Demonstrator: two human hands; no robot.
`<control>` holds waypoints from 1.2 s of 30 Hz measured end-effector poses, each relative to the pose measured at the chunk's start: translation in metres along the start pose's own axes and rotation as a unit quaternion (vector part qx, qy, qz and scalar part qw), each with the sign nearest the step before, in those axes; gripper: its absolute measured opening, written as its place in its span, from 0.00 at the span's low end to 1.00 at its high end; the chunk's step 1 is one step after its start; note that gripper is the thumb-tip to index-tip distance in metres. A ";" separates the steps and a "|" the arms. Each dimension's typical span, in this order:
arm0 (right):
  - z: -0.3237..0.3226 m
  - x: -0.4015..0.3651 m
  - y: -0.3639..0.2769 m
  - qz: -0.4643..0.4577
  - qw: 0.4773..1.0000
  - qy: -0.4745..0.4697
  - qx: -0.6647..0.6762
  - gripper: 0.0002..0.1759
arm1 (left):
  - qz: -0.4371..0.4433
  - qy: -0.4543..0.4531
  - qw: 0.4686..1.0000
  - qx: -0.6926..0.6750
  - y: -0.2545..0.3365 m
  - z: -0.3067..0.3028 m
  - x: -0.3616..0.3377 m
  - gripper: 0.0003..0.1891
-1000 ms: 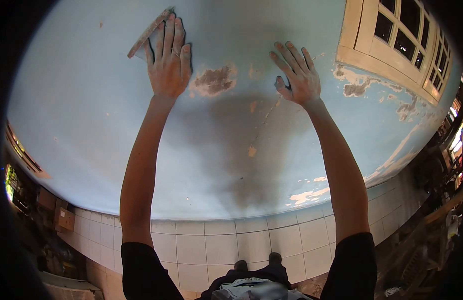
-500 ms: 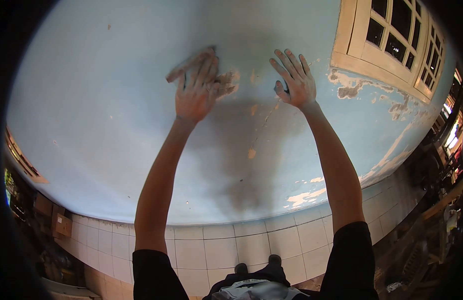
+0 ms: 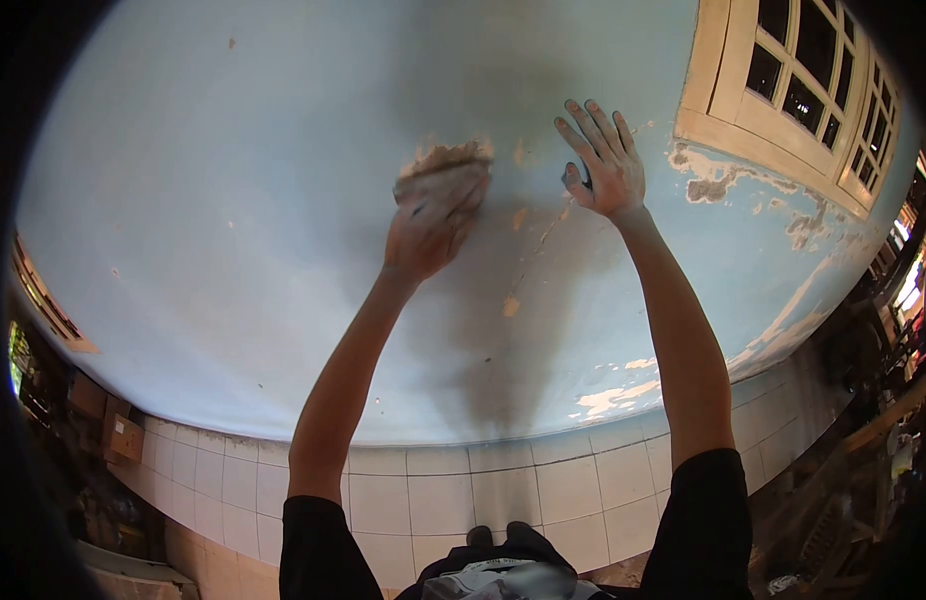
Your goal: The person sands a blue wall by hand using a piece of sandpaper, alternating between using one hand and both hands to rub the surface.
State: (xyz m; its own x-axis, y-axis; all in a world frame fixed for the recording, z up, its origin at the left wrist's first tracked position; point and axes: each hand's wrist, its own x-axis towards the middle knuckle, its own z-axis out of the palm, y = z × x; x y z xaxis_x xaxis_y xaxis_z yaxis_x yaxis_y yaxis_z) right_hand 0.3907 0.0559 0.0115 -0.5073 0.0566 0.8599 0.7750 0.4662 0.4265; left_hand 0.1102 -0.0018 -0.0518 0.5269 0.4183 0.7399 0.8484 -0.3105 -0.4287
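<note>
A light-blue wall [image 3: 283, 250] with peeling paint fills most of the view. My left hand [image 3: 435, 222], blurred by motion, presses a brownish-grey piece of sandpaper [image 3: 419, 182] against it. The sandpaper lies under my fingers, over the lower part of a bare patch of plaster [image 3: 453, 153]; most of its surface is hidden. To the right, my right hand [image 3: 613, 180] rests on the wall with its fingers spread, holding nothing. Grey dust coats its fingers. Between the hands, small tan chips and a thin crack [image 3: 543, 235] mark the paint.
A cream window frame [image 3: 723, 110] with dark panes stands at upper right, above flaked plaster [image 3: 708, 188]. White tiles [image 3: 378, 500] run along the wall's base, near my feet [image 3: 498, 535]. Cardboard boxes [image 3: 123, 438] sit at left; wooden clutter [image 3: 853, 480] lies at right.
My left hand has moved right and down with the sandpaper, from beside the bare patch onto it. My right hand keeps its place on the wall; the view has shifted slightly.
</note>
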 end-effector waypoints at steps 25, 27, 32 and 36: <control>-0.006 0.003 -0.003 0.006 1.000 -0.007 0.013 0.33 | -0.108 0.177 0.978 0.041 0.020 -0.017 0.107 0.29; -0.010 0.004 -0.002 0.004 1.000 -0.009 0.019 0.32 | -0.106 0.174 0.978 0.040 0.025 -0.017 0.108 0.29; -0.022 0.005 0.001 -0.008 0.997 -0.011 0.074 0.33 | -0.146 0.135 0.980 0.014 0.048 -0.002 0.094 0.30; -0.040 -0.003 -0.003 -0.001 0.989 -0.051 0.137 0.34 | -0.147 0.073 0.986 0.023 0.070 0.010 0.078 0.30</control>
State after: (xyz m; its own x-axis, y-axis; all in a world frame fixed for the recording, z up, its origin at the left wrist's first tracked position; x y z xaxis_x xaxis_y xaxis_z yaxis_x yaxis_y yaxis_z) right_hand 0.4052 0.0194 0.0188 -0.5553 0.1369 0.8203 0.6490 0.6881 0.3245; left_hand 0.2116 0.0174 -0.0294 0.2486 0.3559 0.9008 0.9664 -0.1535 -0.2061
